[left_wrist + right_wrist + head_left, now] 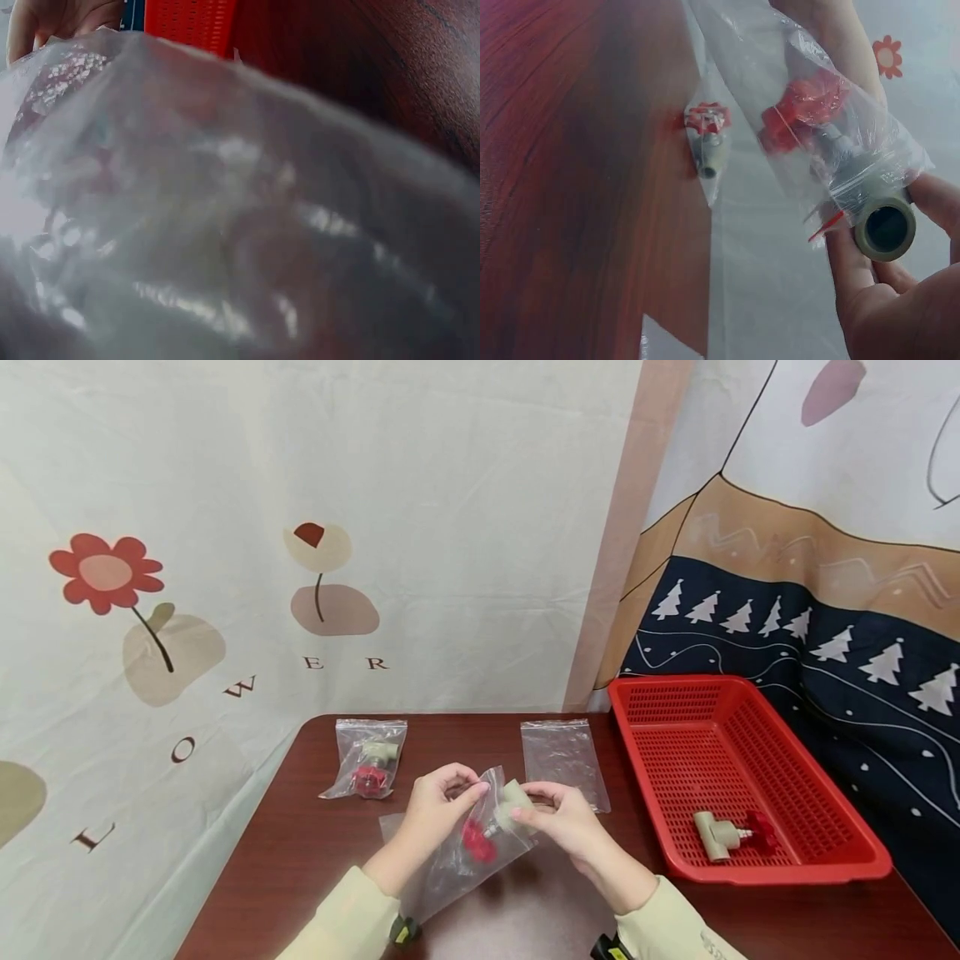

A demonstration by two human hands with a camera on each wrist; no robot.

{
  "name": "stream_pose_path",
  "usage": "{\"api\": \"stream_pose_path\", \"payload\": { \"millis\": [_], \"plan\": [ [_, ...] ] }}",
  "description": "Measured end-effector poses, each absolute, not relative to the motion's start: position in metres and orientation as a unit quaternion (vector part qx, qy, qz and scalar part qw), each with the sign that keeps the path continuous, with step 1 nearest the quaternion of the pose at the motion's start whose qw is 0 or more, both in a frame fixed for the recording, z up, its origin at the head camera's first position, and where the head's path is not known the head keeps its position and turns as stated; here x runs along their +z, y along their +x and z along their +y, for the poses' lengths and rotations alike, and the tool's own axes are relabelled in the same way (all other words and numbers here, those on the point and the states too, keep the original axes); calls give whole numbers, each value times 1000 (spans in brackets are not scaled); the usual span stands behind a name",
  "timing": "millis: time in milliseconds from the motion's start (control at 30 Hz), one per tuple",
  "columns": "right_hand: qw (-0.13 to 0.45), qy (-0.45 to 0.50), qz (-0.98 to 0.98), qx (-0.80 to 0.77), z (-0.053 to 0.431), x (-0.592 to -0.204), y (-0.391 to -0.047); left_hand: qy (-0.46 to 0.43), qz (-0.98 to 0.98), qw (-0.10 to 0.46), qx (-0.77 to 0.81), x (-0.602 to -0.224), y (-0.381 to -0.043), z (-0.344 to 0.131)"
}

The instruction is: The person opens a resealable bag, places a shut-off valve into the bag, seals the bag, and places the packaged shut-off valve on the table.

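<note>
Over the table's front middle, a clear zip bag hangs between the two hands. My left hand pinches the bag near its mouth with thumb and fingers. A stop valve with a pale beige pipe body is partly inside it, its red handwheel showing through the plastic. My right hand grips the beige body at the mouth. In the right wrist view, the body's round open end pokes out of the bag. Blurred plastic fills most of the left wrist view.
A bagged valve lies at the table's back left. Another clear zip bag lies flat behind my right hand. On the right, a red basket holds one unbagged valve. Printed cloth hangs behind the brown table.
</note>
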State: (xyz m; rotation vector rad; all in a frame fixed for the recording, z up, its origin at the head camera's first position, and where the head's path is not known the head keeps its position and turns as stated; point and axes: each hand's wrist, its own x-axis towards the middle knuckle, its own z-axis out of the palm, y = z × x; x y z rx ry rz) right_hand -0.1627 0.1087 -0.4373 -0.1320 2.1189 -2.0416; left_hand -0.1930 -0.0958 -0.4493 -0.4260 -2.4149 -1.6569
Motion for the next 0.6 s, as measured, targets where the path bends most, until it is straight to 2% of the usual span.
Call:
{"api": "stream_pose_path", "payload": {
  "millis": [167,367,600],
  "plan": [
    [96,-50,747,-655,105,-433,-162,-141,-810,79,-563,-443,-189,-92],
    [127,-76,756,-638,109,-434,-162,-151,-822,81,-543,-437,-185,-92],
    [107,-119,780,-605,114,-439,-164,-167,-817,79,-546,-439,-186,-97]
  ]
}}
